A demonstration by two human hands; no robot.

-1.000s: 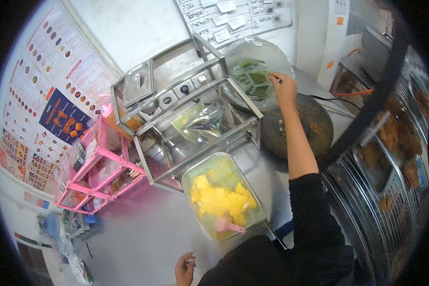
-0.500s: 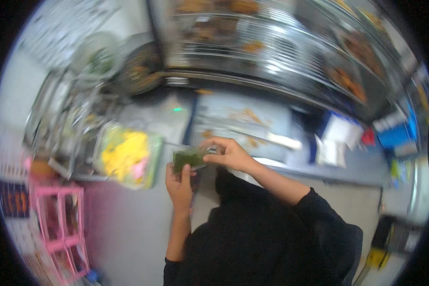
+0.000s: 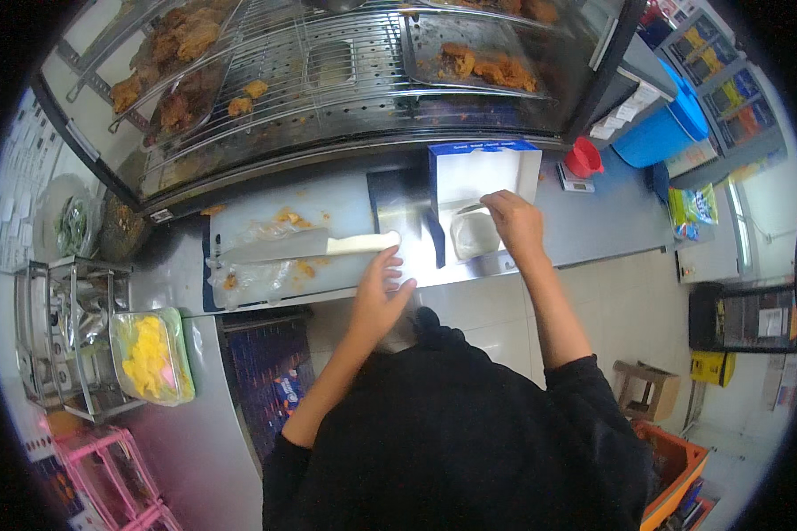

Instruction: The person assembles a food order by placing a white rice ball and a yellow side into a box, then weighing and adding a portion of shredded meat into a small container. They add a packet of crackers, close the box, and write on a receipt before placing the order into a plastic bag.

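My left hand (image 3: 383, 285) is spread flat, fingers loose, its tips at the white handle end of a big knife (image 3: 303, 245) that lies across a white cutting board (image 3: 266, 226) on the steel surface (image 3: 593, 212); I cannot tell whether my fingers quite touch the handle. The blade points to my left, over a crumpled clear plastic film (image 3: 257, 232) and orange crumbs. My right hand (image 3: 514, 221) has its grip curled, resting at the rim of an open white box (image 3: 483, 177) with a blue edge, just above a round pale lump (image 3: 475, 235) inside it; whether it pinches anything I cannot tell. Behind the board stands a glass warming case (image 3: 328, 80) with fried pieces on wire racks. Far to my left, a clear tub of yellow chunks (image 3: 149, 354) sits on a metal rack (image 3: 53, 336).
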